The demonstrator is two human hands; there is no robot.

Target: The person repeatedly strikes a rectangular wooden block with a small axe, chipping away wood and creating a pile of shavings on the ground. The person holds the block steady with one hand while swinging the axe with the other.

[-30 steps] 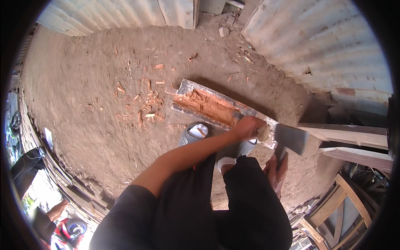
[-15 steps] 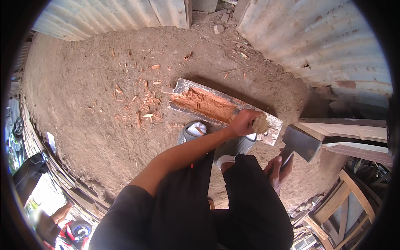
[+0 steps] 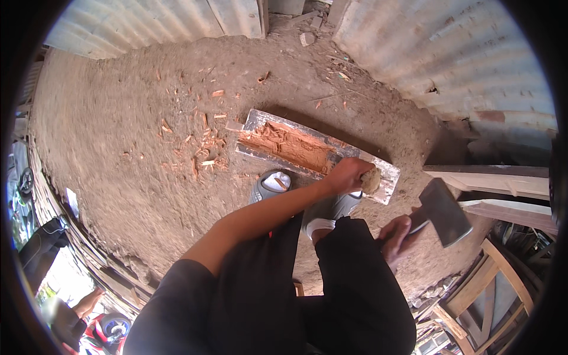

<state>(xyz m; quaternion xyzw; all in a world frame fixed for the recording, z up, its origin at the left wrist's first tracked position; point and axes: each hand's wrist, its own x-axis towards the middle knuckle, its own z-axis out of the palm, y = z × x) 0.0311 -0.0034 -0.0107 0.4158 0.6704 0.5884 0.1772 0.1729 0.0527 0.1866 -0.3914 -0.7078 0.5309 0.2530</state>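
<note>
A wooden block (image 3: 387, 190) with chipped white paint lies slantwise on the ground ahead of my feet. Into its top a long reddish trough (image 3: 307, 157) has been cut, with loose shavings at its left end. My left hand (image 3: 345, 175) is closed round a chisel (image 3: 371, 181) above the block's right part. The battered end of its handle faces up; my hand hides most of the blade. To the right, my right hand (image 3: 396, 239) grips the handle of a hatchet (image 3: 445, 213), its broad dark head raised apart from the chisel.
Wood chips (image 3: 204, 145) are scattered over the dirt floor left of the block. My grey shoes (image 3: 269, 186) stand at its near edge. Planks (image 3: 497, 182) and a wooden frame (image 3: 488, 275) lie at the right. Corrugated metal sheets (image 3: 449, 59) stand behind. Another person's arm (image 3: 87, 303) shows lower left.
The hatchet has swung to the right and away from the chisel, its head turning. My left hand and the chisel stay nearly in place over the block.
</note>
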